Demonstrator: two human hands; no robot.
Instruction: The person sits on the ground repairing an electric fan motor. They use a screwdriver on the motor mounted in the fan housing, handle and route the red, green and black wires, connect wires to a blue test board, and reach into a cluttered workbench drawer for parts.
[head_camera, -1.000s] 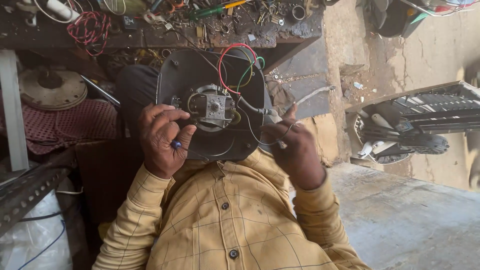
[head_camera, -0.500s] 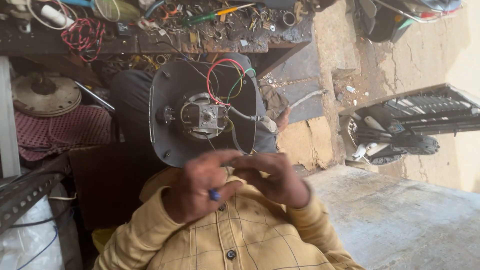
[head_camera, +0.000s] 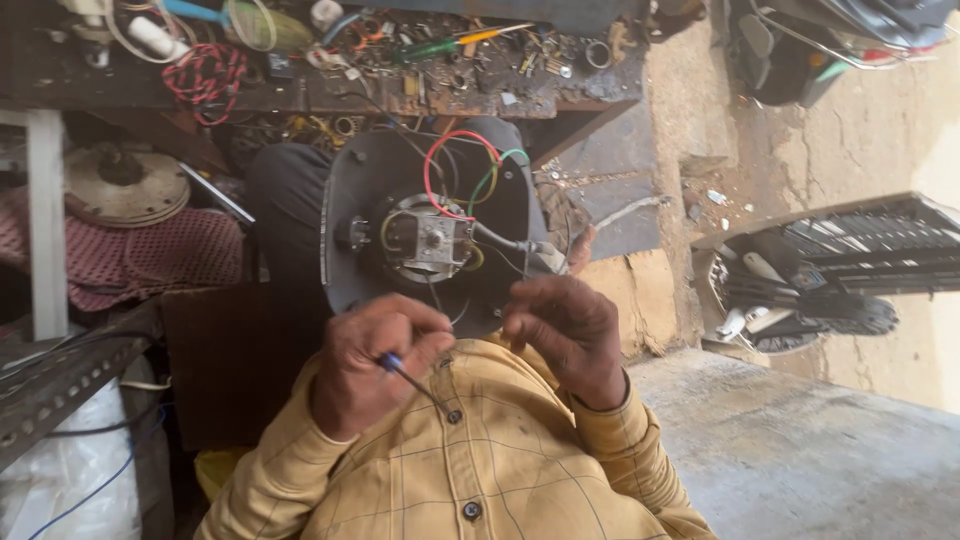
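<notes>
My left hand (head_camera: 375, 365) is curled into a fist around a thin screwdriver (head_camera: 405, 375); its blue handle end shows between the fingers and the dark shaft points down toward my yellow checked shirt (head_camera: 480, 460); my right hand (head_camera: 565, 335) sits just beside it, fingers bent inward and pinched on what looks like a thin wire, though the wire is too fine for me to follow with certainty. Both hands hover low at the near rim of the round dark plate (head_camera: 350, 220) resting on my lap; at its middle I see the small motor (head_camera: 425, 240) with a metal housing, and from it red, green and yellow wires (head_camera: 455, 165) loop up over the plate's far edge; a grey cable runs off to the right side. Beyond the plate stands the workbench (head_camera: 300, 95), strewn with screws, small tools and a red coil of wire (head_camera: 205, 75); to the left, under the bench, lies a round metal disc (head_camera: 125, 185) on a reddish cloth; to the right, well apart on the concrete floor, a dark grille (head_camera: 860, 245) lies.
</notes>
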